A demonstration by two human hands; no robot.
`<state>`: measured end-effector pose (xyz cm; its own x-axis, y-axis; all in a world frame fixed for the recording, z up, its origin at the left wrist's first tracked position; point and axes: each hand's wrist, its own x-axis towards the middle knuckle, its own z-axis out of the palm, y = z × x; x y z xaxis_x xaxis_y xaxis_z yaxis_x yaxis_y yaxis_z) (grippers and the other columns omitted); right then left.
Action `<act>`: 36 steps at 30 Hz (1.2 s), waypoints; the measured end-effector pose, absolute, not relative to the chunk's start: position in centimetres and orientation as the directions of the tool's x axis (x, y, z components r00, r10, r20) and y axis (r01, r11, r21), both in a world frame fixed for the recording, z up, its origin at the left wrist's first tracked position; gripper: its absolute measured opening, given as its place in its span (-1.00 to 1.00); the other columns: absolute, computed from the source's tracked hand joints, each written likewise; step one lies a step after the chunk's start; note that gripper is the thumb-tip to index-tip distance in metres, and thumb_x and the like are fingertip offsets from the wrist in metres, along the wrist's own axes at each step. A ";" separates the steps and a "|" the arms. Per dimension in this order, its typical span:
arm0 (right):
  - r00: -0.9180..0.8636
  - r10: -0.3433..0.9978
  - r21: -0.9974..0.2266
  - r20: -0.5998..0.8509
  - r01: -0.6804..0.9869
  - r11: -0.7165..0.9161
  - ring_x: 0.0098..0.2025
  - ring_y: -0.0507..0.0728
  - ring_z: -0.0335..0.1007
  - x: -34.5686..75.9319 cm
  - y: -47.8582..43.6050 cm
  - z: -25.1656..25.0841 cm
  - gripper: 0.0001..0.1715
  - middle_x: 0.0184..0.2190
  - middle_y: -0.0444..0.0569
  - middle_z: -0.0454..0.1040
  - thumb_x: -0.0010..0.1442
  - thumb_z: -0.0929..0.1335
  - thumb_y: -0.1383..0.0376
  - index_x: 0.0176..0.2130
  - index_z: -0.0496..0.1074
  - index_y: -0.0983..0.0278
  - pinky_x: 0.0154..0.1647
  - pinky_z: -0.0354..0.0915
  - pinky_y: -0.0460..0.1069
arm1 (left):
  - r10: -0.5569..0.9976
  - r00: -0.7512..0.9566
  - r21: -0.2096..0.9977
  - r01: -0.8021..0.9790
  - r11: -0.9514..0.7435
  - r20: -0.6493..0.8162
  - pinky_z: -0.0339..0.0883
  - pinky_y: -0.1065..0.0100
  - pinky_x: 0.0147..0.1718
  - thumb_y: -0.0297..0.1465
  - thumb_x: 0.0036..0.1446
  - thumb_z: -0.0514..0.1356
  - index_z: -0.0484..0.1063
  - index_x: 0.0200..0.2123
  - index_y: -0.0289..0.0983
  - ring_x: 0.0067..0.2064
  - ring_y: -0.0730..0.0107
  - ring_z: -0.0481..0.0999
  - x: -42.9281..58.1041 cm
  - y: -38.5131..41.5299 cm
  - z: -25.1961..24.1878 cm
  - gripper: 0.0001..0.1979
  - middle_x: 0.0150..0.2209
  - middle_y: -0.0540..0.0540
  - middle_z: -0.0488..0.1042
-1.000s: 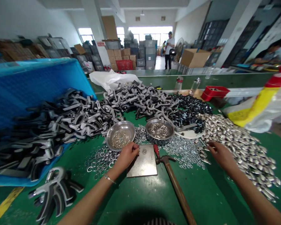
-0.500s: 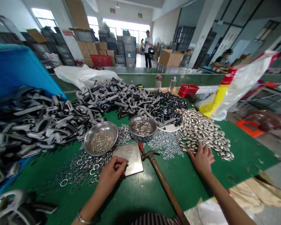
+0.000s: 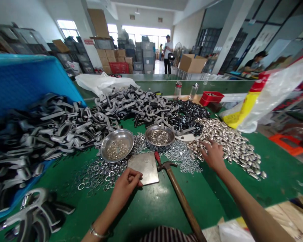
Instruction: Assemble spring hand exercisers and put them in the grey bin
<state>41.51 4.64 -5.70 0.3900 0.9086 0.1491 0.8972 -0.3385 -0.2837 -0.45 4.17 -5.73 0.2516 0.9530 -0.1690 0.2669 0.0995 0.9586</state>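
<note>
Bare green tabletop (image 3: 151, 205) lies open on either side of a hammer (image 3: 179, 196), while heaps of washers (image 3: 98, 169), steel sleeves (image 3: 233, 144) and grey handles (image 3: 131, 104) crowd the far side.

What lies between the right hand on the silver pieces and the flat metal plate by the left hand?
A hammer lies between the right hand and the metal plate: its head sits beside the plate's right edge, its wooden handle running back toward the person. Small loose nuts are also scattered there.

Square grey steel plate (image 3: 143, 166) lying flat on green bench (image 3: 154, 205), heap of shiny metal sleeves (image 3: 234, 148) to its right
</note>
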 end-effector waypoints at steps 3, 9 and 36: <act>0.257 0.963 -0.284 0.078 0.932 -0.226 -0.07 0.25 0.41 40.7 2.3 -6.3 -0.70 -0.16 0.12 0.53 0.32 0.27 0.18 -0.19 0.54 0.25 0.03 0.27 0.11 | 0.955 0.229 0.971 0.192 0.144 -0.187 0.39 0.31 -0.35 -0.08 0.14 0.22 0.32 -0.33 -0.25 -0.44 0.30 0.56 -0.7 4.1 -5.7 -0.67 -0.52 -0.03 0.54; 0.288 0.956 -0.285 0.053 0.922 -0.262 -0.23 0.19 0.44 38.0 4.2 -8.4 -0.75 -0.23 0.06 0.52 0.32 0.27 0.15 -0.29 0.43 0.22 -0.25 0.27 0.01 | 0.943 0.279 0.983 0.100 0.157 -0.179 0.41 0.33 -0.40 -0.10 0.13 0.24 0.30 -0.34 -0.25 -0.47 0.36 0.56 1.3 3.8 -5.1 -0.67 -0.44 -0.05 0.57; -0.302 0.905 -0.922 -0.301 -0.148 -0.357 -0.55 0.02 0.23 22.8 2.7 -3.4 -0.64 -0.55 -0.24 0.29 0.23 0.43 0.03 -0.09 0.38 0.15 -0.52 0.26 -0.06 | 0.931 0.267 0.941 -0.159 0.298 -0.250 0.40 0.37 -0.29 -0.20 0.06 0.35 0.51 -0.20 -0.32 -0.35 0.36 0.58 0.7 3.2 -4.0 -0.67 -0.42 -0.09 0.58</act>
